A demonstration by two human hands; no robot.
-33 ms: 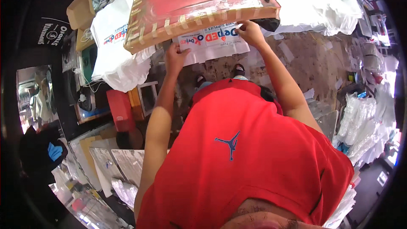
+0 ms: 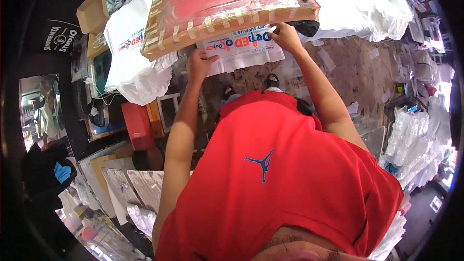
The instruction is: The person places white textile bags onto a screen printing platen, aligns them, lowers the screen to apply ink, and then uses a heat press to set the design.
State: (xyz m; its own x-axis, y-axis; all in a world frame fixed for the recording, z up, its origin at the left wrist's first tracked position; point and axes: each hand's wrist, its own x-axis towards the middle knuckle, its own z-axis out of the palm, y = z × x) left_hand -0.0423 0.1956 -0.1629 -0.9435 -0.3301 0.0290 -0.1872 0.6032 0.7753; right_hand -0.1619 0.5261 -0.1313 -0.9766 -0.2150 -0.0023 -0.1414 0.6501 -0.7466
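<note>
A thin white sheet printed in red and blue (image 2: pixel 245 57) lies under the raised front edge of a wood-sided screen-printing frame (image 2: pixel 227 21) with a red face and strips of tape. My left hand (image 2: pixel 198 67) grips the sheet's left edge, its thumb across the top; the other fingers are partly hidden. At the far right corner, my right hand (image 2: pixel 287 38) pinches the sheet between thumb and fingers, close beneath the frame. The sheet's far part is hidden by the frame.
Stacks of similar white sheets lie left (image 2: pixel 140 75) and right (image 2: pixel 357 9) of the frame. A red box (image 2: pixel 137 125) stands at the left, below an open cardboard box (image 2: pixel 94 12). Clear plastic packs (image 2: pixel 406 135) hang at the right. Scraps litter the brown floor (image 2: pixel 338 75).
</note>
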